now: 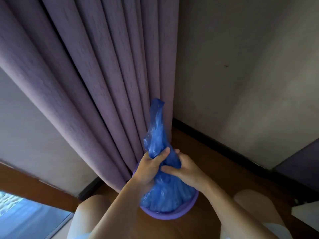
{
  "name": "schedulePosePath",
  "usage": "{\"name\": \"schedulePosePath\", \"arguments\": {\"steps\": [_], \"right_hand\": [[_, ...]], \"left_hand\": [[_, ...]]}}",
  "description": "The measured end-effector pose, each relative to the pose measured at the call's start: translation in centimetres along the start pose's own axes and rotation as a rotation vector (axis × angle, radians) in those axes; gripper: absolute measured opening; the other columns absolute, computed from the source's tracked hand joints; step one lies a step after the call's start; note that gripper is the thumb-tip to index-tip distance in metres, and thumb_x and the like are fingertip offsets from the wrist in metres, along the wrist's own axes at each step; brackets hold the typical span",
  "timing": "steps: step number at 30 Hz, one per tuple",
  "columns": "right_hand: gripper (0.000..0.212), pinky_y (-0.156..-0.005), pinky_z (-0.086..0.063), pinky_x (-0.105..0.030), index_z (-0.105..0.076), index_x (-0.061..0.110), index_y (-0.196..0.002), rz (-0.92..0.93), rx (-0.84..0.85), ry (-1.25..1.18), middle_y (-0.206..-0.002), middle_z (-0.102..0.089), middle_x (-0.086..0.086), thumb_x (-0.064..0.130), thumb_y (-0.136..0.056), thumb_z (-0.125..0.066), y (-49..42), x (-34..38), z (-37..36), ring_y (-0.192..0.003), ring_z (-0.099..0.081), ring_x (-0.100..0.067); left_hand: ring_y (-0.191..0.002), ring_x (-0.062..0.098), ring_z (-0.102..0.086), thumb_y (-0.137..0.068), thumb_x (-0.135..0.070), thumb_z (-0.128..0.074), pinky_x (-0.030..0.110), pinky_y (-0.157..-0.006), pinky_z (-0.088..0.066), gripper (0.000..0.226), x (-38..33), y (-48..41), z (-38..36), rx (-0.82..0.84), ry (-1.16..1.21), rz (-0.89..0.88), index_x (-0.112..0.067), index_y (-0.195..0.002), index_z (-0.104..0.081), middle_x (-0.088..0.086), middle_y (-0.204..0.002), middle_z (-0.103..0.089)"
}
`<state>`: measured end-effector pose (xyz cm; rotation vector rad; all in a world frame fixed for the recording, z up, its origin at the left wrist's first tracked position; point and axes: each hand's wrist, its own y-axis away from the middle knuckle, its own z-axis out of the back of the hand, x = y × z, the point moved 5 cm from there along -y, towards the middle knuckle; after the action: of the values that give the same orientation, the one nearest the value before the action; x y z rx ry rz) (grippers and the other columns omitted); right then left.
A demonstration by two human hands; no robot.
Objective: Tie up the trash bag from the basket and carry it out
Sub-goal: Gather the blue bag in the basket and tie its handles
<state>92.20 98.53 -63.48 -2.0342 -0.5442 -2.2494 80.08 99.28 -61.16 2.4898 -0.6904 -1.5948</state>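
A blue plastic trash bag (165, 195) sits in a round purple basket (172, 215) on the wooden floor between my knees. The bag's top is gathered into a twisted neck that rises in front of the curtain. My left hand (148, 167) grips this neck from the left, thumb across the plastic. From the right, my right hand (185, 168) holds the same neck, its fingers pressed into the bag. Only the front rim of the basket shows; its walls are hidden under the bag and my arms.
A purple pleated curtain (96, 80) hangs just behind the basket. A pale wall (241, 75) with a dark baseboard runs to the right. My bare knees (89, 209) flank the basket. A white object (305, 213) lies at the right edge.
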Motion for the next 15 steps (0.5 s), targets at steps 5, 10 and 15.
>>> {"name": "schedulePosePath", "arguments": {"steps": [5,10,15], "right_hand": [[0.033,-0.098,-0.055,-0.047,-0.064,0.019,-0.124,0.022,-0.031,0.026,-0.116,-0.074,-0.005,0.029,-0.093,-0.066,-0.8,0.3,-0.3,-0.110,-0.069,-0.017],[0.027,-0.092,-0.052,-0.060,-0.072,0.029,-0.104,0.029,-0.239,-0.032,-0.103,-0.074,-0.017,0.050,-0.091,-0.062,-1.7,-0.7,0.4,-0.104,-0.068,-0.037],[0.015,-0.088,-0.057,-0.042,-0.071,0.031,-0.107,-0.083,-0.427,-0.570,-0.107,-0.077,-0.006,0.032,-0.096,-0.061,-2.8,-2.9,1.3,-0.104,-0.072,-0.026]], "left_hand": [[-0.104,0.029,-0.072,-0.097,-0.028,-0.055,0.040,-0.085,-0.060,0.029,-0.1,0.0,0.6,-0.079,0.045,0.003,-0.007,-0.110,-0.071,0.016,-0.111,-0.075],[-0.102,0.033,-0.072,-0.102,-0.026,-0.047,0.049,-0.090,-0.056,0.031,0.7,-0.6,2.0,-0.251,0.241,-0.001,-0.005,-0.100,-0.070,0.019,-0.108,-0.076],[-0.108,0.021,-0.065,-0.102,-0.029,-0.047,0.045,-0.089,-0.052,0.032,2.9,-2.9,3.6,-0.333,0.795,0.082,-0.018,-0.073,-0.056,-0.001,-0.103,-0.070]]}}
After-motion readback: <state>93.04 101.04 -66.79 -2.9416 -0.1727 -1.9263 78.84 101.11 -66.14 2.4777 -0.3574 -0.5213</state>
